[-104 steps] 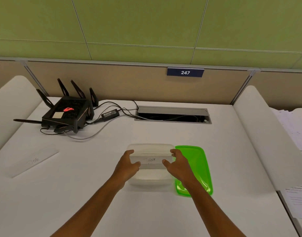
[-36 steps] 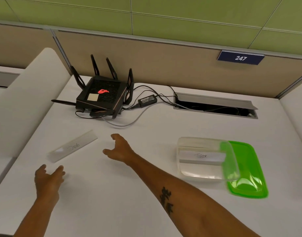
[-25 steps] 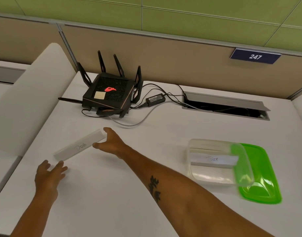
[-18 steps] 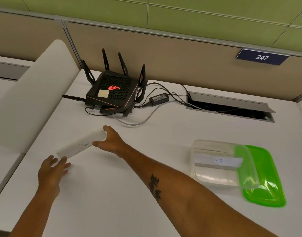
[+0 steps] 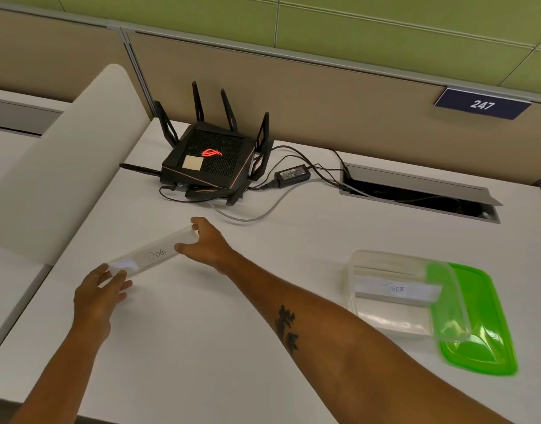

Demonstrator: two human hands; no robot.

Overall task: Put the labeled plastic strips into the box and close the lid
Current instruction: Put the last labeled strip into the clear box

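A: While both hands are holding the DOG strip (image 5: 151, 254), where is it lying exactly?

B: It is lying on the table (image 5: 201, 316), at the left side, slanting from near-left to far-right. The left hand (image 5: 97, 295) is pinching its near end with the fingers curled. The right hand (image 5: 206, 244) is gripping the far end between thumb and fingers. I cannot tell if the strip is lifting off the table or still touching it.

A: And the box?

B: The box (image 5: 394, 293) is standing well apart, at the right side of the table. It is clear and it is standing open. The TIGER strip (image 5: 396, 290) is lying inside it, across the width.

A: Where is the lid?

B: The lid (image 5: 483, 325) is green and it is lying on the table just beside the box, at its right. The box is overlapping the left edge of the lid a little.

A: What is sitting behind?

B: A black router (image 5: 209, 162) is sitting at the far side of the table, with cables running to an open cable tray (image 5: 419, 191). A sign (image 5: 481, 104) with 247 is hanging on the partition.
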